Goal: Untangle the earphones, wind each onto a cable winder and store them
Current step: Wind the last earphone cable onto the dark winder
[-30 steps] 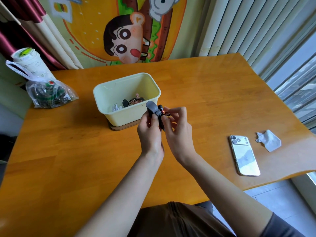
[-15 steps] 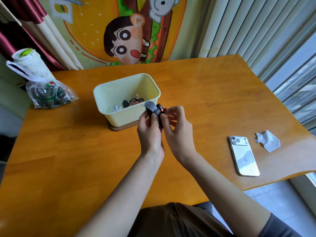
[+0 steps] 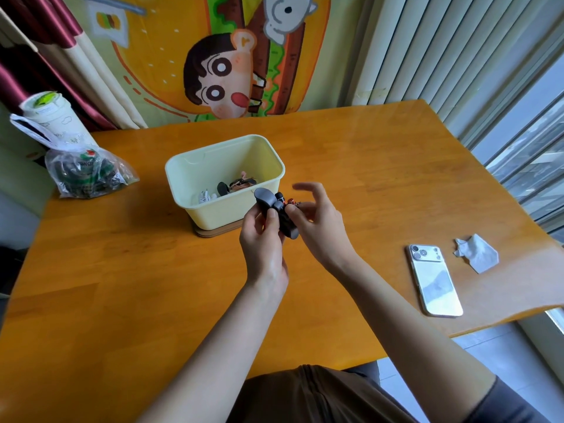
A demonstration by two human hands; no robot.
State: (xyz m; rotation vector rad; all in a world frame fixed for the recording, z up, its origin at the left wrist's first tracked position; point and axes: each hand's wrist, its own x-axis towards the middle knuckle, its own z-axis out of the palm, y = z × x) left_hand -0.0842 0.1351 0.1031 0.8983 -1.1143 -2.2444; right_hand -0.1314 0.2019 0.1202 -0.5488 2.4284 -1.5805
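Observation:
My left hand (image 3: 263,239) grips a dark grey cable winder (image 3: 276,213) with a black and red earphone wound on it, held just in front of the pale yellow box (image 3: 195,166). My right hand (image 3: 317,221) pinches the earphone's end (image 3: 291,203) at the winder's right side, while its other fingers lift away. Inside the box lie a white earphone (image 3: 205,196), a dark winder (image 3: 222,188) and a brown wound earphone (image 3: 241,185).
The box stands on a wooden base on the orange wooden table (image 3: 122,270). A plastic bag (image 3: 85,172) with a white cup (image 3: 52,117) sits at the far left. A white phone (image 3: 435,283) and a crumpled tissue (image 3: 477,251) lie at the right.
My right hand's fingers have spread and lifted off the winder, keeping only a pinch on the earphone's end. The winder has tilted slightly in my left hand.

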